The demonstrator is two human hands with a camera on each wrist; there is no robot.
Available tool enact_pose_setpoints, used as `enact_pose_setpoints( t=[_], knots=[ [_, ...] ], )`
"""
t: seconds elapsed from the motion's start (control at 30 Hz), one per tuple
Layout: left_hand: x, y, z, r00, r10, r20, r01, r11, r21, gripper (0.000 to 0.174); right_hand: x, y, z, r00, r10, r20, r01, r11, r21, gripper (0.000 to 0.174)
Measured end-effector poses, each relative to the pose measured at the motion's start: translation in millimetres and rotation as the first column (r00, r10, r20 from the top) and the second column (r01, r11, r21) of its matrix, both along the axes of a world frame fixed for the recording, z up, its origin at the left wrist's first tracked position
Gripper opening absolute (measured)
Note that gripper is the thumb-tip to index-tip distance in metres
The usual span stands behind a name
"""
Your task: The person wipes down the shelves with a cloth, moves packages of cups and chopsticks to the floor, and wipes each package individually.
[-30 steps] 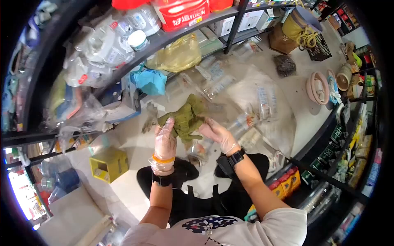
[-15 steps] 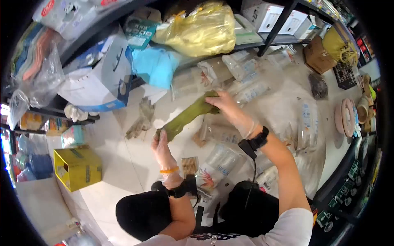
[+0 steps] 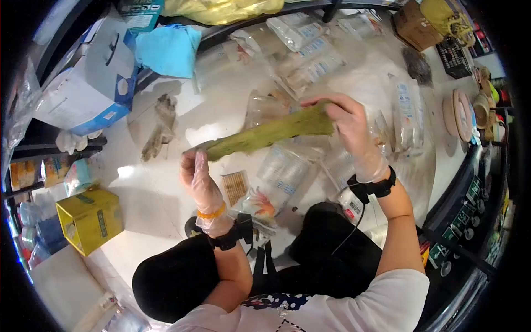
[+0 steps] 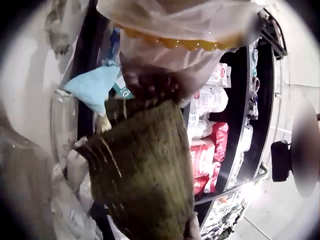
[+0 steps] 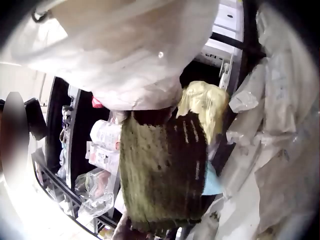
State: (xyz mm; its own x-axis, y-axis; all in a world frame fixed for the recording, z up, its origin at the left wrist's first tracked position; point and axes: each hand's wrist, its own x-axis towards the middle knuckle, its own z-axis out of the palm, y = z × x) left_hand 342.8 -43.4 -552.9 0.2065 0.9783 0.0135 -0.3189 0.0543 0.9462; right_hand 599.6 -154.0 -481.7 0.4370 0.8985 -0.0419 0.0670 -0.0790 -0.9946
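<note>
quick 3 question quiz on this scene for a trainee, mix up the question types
1. True or false: the green cloth lies flat on the floor.
2. How is the cloth held? A) by one hand B) by both hands, one at each end C) by no hand
3. Fill in: the box on the floor is ____ in colour.
Key: 1 false, it is stretched out above the floor. 2 B, the left hand and right hand each grip an end. 3 yellow.
</note>
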Motion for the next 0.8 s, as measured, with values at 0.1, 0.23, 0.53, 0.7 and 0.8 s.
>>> enact_pose_setpoints(
  t=[0.1, 0.23, 0.53, 0.7, 0.8],
  knots=[
    [9, -2, -17, 0.993, 0.080, -0.085, -0.086, 0.994, -0.067, 0.012, -7, 3, -28, 0.976, -0.208, -0.068, 0.192, 0.964, -0.182, 0.024],
    [28, -10, -23, 0.986, 0.111, -0.127, -0.127, 0.983, -0.131, 0.016, -34, 9, -52, 0.949, -0.312, 0.054, 0.315, 0.946, -0.072, 0.032],
    [43, -22, -16, 0.992, 0.099, 0.073, -0.072, 0.950, -0.303, 0.025, -125, 20, -53, 0.823, 0.218, 0.524, -0.275, 0.961, 0.031, 0.048],
    [35, -18, -23, 0.996, 0.065, 0.056, -0.053, 0.980, -0.190, 0.017, -96, 4, -73, 0.990, 0.004, -0.138, -0.022, 0.992, -0.127, 0.063],
    [41, -40, -18, 0.968, -0.214, -0.130, 0.196, 0.970, -0.142, 0.022, -88, 17, -75, 0.581, -0.296, -0.758, 0.067, 0.946, -0.318, 0.056]
  ],
)
